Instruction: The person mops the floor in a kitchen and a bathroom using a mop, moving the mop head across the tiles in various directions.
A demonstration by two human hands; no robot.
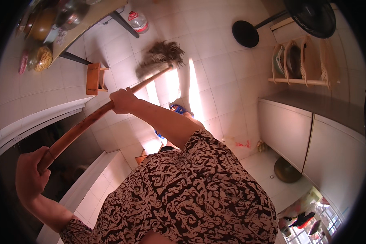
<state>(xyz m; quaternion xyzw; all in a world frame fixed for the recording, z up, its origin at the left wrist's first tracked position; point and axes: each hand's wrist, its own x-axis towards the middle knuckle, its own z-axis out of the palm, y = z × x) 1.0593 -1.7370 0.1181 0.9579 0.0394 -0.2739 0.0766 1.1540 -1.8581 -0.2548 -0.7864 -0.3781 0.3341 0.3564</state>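
Note:
A string mop lies across the view, its brown wooden handle (82, 126) slanting from the lower left up towards the middle. My left hand (33, 174) is closed around the top end of that handle. Farther down the shaft, my right hand (123, 101) grips it with the arm stretched across my body. The grey-brown mop head (164, 54) rests on the pale tiled floor (222, 82), strands spread and slightly blurred. Bright strips of light fall beside it. Below my right forearm, a blue sandal (178, 109) shows on one foot; the other is mostly hidden.
A small wooden stool (93, 79) stands left of the mop, near a table leg (125, 24). A red-capped plastic bottle (138, 23) is beyond. At right are a black fan's round base (245, 33), a wall rack (299, 80) and a white cabinet (283, 131).

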